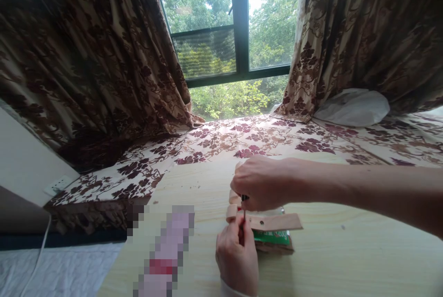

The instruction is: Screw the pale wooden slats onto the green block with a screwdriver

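Observation:
My right hand comes in from the right, its fingers closed round a thin tool with a dark handle and a slender shaft pointing down. Just below it, my left hand has its thumb and fingers pinched together at the shaft's lower end; what lies between them is mostly hidden. A beige strap with a small dark round hole or stud runs rightward from the fingertips, and its left part curls beside them. Beneath the strap lies a green printed packet, on top of a brown block-like thing.
A pale wooden table carries the work. Something pixelated and pinkish lies on its left side. Behind are a flower-patterned window seat, curtains, a window and a white bag-like bundle. A wall socket sits at left.

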A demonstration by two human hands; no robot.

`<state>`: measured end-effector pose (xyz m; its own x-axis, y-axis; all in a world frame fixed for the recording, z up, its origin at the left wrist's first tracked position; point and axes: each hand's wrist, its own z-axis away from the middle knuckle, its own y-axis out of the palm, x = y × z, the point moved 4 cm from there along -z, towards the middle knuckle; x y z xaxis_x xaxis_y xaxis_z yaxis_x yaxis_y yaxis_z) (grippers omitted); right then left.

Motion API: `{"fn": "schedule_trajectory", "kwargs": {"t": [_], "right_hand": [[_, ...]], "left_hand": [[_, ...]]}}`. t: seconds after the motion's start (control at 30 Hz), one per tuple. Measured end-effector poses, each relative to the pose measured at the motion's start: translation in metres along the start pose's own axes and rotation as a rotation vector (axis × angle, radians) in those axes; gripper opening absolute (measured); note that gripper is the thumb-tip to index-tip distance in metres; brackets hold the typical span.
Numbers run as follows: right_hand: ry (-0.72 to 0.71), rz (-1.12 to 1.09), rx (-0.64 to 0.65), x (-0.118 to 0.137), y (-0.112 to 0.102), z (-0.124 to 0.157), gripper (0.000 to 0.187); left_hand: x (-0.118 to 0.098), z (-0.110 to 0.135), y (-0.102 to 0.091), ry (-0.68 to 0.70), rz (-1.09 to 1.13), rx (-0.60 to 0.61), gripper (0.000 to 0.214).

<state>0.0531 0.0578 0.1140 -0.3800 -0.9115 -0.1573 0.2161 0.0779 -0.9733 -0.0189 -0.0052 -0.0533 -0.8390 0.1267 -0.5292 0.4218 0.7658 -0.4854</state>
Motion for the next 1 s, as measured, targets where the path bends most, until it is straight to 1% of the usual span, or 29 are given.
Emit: {"fn": "schedule_trajectory", "kwargs": {"t": [0.17,0.23,0.3,0.43,0.5,0.6,0.7,0.87,1.0], "right_hand": [[-0.132,-0.035,0.006,0.010,-0.007,0.003,0.015],[-0.146,-0.029,0.016,0.013,-0.005,0.002,0.011],[-0.110,-0.018,0.020,0.013,-0.002,-0.001,0.011],[0.007,-0.020,-0.025,0.007,-0.001,-0.004,0.020],[0.008,-0.012,-0.004,0.006,-0.004,-0.003,0.020],[-0.055,-0.005,0.062,0.006,-0.009,0.000,0.017],[-0.083,-0.010,0.079,0.006,-0.009,0.000,0.019],[-0.027,0.008,0.053,0.004,-0.001,-0.001,0.017],[0.009,-0.003,0.050,0.003,-0.004,0.003,0.018]], "left_hand": [[0.001,0.000,0.001,0.006,-0.010,-0.004,0.020],[0.001,0.001,0.000,0.003,-0.015,-0.001,0.020],[0.001,0.001,0.000,-0.003,-0.018,0.000,0.021],[0.000,0.001,0.000,-0.002,-0.010,-0.005,0.020],[0.000,0.000,0.000,0.001,-0.007,-0.007,0.020],[0.001,0.000,0.000,0.004,-0.002,-0.002,0.019],[0.001,0.001,0.000,0.001,0.002,0.011,0.019],[-0.001,0.001,-0.001,0.003,0.003,0.002,0.020],[-0.001,-0.001,-0.003,0.021,-0.017,-0.015,0.021]]}}
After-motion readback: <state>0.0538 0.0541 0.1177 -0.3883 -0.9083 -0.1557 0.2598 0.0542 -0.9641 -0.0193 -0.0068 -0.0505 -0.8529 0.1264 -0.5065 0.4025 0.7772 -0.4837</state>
